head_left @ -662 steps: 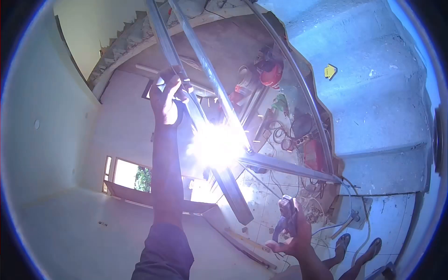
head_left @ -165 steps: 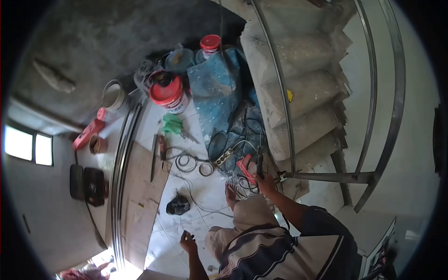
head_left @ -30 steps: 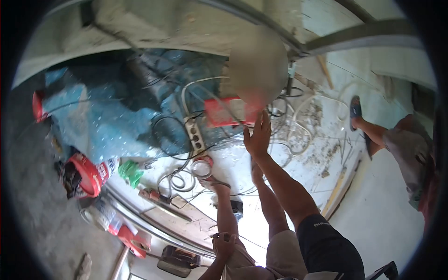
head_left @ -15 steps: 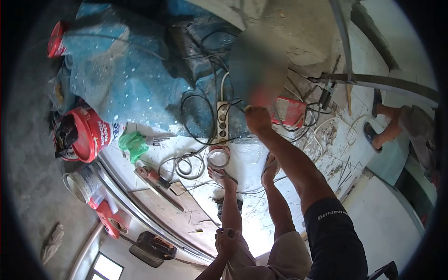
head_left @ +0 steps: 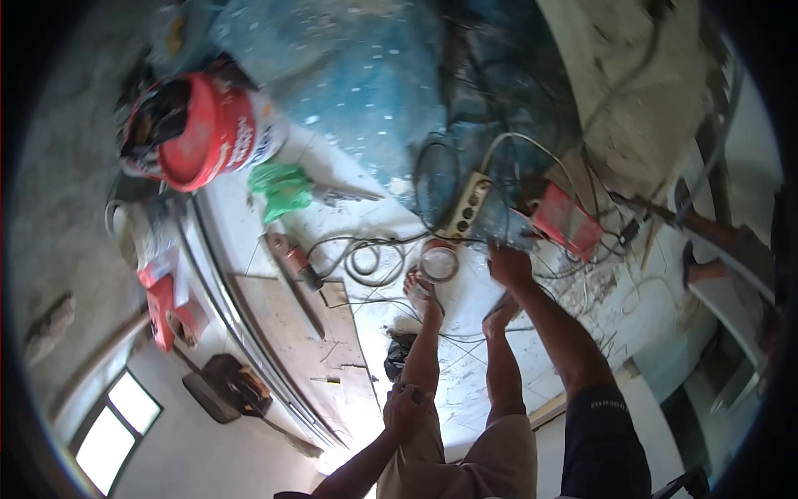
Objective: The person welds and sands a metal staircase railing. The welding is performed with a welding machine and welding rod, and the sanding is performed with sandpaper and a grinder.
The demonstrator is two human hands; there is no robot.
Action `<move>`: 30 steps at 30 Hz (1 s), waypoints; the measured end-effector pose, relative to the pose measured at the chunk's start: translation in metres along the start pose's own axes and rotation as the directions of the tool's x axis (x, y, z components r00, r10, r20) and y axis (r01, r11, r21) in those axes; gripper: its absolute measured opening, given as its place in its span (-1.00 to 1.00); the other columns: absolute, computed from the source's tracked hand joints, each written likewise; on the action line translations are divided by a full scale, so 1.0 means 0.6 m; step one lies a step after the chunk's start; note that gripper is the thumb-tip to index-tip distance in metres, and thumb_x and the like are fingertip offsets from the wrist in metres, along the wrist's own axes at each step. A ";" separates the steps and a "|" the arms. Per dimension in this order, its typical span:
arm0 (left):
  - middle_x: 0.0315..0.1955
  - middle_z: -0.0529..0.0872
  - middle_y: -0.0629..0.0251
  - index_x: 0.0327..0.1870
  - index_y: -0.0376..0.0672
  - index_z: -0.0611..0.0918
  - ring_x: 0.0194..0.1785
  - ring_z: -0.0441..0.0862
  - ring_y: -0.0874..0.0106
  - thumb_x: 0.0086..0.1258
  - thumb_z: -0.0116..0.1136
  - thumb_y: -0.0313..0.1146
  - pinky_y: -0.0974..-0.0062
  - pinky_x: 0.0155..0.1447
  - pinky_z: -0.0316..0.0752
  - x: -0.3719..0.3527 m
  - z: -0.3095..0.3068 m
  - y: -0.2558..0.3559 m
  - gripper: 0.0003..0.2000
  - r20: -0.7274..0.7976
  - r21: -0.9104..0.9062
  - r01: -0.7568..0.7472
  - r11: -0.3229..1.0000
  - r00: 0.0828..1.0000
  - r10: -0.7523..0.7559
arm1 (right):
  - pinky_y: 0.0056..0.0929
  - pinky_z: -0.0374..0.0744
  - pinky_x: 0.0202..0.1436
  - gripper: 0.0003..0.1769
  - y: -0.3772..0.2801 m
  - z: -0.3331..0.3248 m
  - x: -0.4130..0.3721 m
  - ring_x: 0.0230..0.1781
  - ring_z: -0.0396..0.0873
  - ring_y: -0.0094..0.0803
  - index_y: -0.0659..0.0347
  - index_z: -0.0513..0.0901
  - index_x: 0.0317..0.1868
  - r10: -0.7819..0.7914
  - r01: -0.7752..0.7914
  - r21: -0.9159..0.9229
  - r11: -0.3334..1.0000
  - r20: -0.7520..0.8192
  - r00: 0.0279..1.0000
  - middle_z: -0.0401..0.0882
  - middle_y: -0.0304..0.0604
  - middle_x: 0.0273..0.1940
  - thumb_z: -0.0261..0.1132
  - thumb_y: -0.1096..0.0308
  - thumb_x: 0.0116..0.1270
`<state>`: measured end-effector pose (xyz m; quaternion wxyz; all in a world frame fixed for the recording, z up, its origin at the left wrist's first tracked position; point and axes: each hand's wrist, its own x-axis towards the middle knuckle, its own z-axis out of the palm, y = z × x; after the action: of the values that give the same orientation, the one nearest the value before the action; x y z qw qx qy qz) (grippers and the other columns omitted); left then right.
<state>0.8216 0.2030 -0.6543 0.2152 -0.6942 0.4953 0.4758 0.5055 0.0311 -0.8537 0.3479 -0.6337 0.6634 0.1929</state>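
My right hand is lowered over the floor with fingers curled, between the power strip and the red box. Blur hides what its fingers hold. The cream power strip lies to its left, a cable plugged in. To its right is the red box, cables around it. A round container with a pale top stands by my foot. My left hand rests on my knee, fingers curled; whatever is inside is hidden. A red-and-black power tool lies farther left.
A red-and-white paint bucket stands upper left, near a green plastic bag. A blue speckled sheet covers the floor ahead. A coiled black cable lies in front of my feet. Metal rails run along the left. Another person's legs are at right.
My view has shifted, so the bucket and sheet sit differently. My right hand has lowered toward the floor by the power strip. The large blurred grey shape above it is gone from view.
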 end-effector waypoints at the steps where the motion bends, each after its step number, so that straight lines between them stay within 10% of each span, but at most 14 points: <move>1: -0.05 0.63 0.15 -0.18 -0.13 0.70 0.04 0.59 0.10 0.19 0.39 -0.05 0.15 0.11 0.52 -0.001 -0.020 0.014 -0.65 -0.011 0.038 0.004 0.999 1.000 -0.003 | 0.03 0.64 -0.17 -0.44 -0.016 0.034 -0.043 -0.22 0.71 0.01 0.03 0.47 0.30 -0.050 0.043 0.170 0.985 0.040 0.998 0.71 0.08 -0.23 0.20 -0.01 0.37; 6: -0.06 0.65 0.11 -0.18 -0.15 0.70 0.01 0.63 0.10 0.22 0.37 -0.05 0.16 0.06 0.54 0.002 -0.043 -0.015 -0.65 -0.029 -0.059 -0.080 0.995 0.996 0.079 | 0.01 0.54 0.16 -0.29 -0.066 0.171 -0.290 0.15 0.58 0.08 0.22 0.48 0.25 0.169 -0.350 0.332 0.876 0.468 0.868 0.58 0.23 0.13 0.21 -0.20 0.35; 8: -0.07 0.66 0.10 -0.18 -0.17 0.70 0.02 0.64 0.10 0.24 0.35 -0.04 0.16 0.05 0.55 0.004 -0.048 -0.031 -0.64 -0.054 -0.084 -0.145 0.986 0.988 0.141 | 0.01 0.57 0.08 -0.38 -0.082 0.199 -0.395 0.03 0.63 0.13 0.23 0.59 0.10 0.256 -0.296 0.469 0.832 0.148 0.955 0.68 0.18 -0.03 0.23 -0.17 0.33; 10: -0.07 0.67 0.07 -0.16 -0.20 0.69 0.05 0.64 0.11 0.28 0.33 -0.02 0.17 0.08 0.55 0.008 -0.054 -0.050 -0.61 0.016 -0.191 -0.017 0.982 1.000 0.020 | -0.02 0.60 0.04 -0.42 -0.083 0.173 -0.448 0.01 0.67 0.05 0.17 0.60 0.12 0.259 -0.462 0.275 0.843 0.545 0.798 0.69 0.12 0.00 0.20 -0.15 0.37; 13: -0.13 0.73 0.01 -0.07 -0.22 0.68 -0.02 0.68 0.08 0.31 0.28 0.08 0.18 0.08 0.55 0.011 -0.068 -0.086 -0.52 0.055 -0.361 0.055 0.931 0.998 -0.038 | -0.15 0.66 -0.09 -0.49 -0.048 0.152 -0.505 -0.19 0.74 -0.14 0.18 0.62 0.13 -0.127 0.063 0.207 0.976 0.313 0.941 0.73 0.06 -0.13 0.23 -0.05 0.39; 16: -0.16 0.76 -0.05 -0.03 -0.21 0.71 -0.04 0.72 0.09 0.33 0.23 0.12 0.18 0.07 0.57 0.020 -0.054 -0.149 -0.49 0.002 -0.430 0.021 0.903 1.000 -0.022 | -0.30 0.67 -0.25 -0.53 -0.057 0.007 -0.531 -0.39 0.71 -0.37 0.25 0.64 0.09 0.247 -0.314 0.617 0.722 0.194 0.949 0.73 -0.02 -0.29 0.32 0.05 0.37; 20: -0.23 0.78 -0.01 -0.14 -0.18 0.75 -0.09 0.72 0.04 0.35 0.19 0.07 0.19 0.05 0.57 -0.016 -0.095 -0.179 -0.56 0.033 -0.264 -0.035 0.964 0.998 0.046 | -0.41 0.63 -0.41 -0.53 -0.069 -0.131 -0.566 -0.53 0.63 -0.47 0.35 0.60 0.10 0.399 -0.341 0.799 0.495 0.139 0.906 0.69 -0.12 -0.42 0.36 0.17 0.34; 22: -0.31 0.77 -0.01 -0.16 -0.18 0.75 -0.27 0.72 0.00 0.34 0.17 0.06 0.15 -0.10 0.59 -0.008 -0.082 -0.232 -0.57 0.023 0.240 -0.523 0.818 0.846 0.533 | -0.41 0.63 -0.41 -0.59 -0.075 -0.176 -0.620 -0.50 0.65 -0.45 0.31 0.61 0.08 0.385 -0.385 0.851 0.357 0.242 0.891 0.69 -0.09 -0.41 0.34 0.21 0.35; 26: -0.57 0.70 0.21 -0.26 -0.31 0.70 -0.55 0.64 0.41 0.33 0.31 -0.13 0.40 -0.49 0.51 -0.058 -0.066 -0.223 -0.67 -0.039 -0.612 -0.022 0.791 0.999 -0.002 | -0.36 0.60 -0.32 -0.64 -0.046 -0.137 -0.702 -0.48 0.63 -0.38 0.24 0.67 -0.07 0.316 -0.192 0.799 0.570 0.002 0.949 0.66 -0.13 -0.41 0.31 0.07 0.41; 30: -0.52 0.67 0.29 -0.19 -0.32 0.66 -0.54 0.60 0.49 0.35 0.33 -0.19 0.51 -0.52 0.47 -0.145 -0.034 -0.169 -0.69 -0.097 -0.717 -0.056 0.694 0.995 -0.019 | -0.32 0.61 -0.21 -0.45 0.020 -0.088 -0.793 -0.41 0.67 -0.30 0.25 0.64 0.07 0.252 -0.199 0.862 0.467 0.086 0.964 0.69 -0.03 -0.33 0.33 -0.08 0.36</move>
<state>0.9166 0.2716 -0.5864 -0.1023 -0.7401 0.2868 0.5996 0.4606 0.3323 -0.4839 0.5710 -0.2864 0.7570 -0.1372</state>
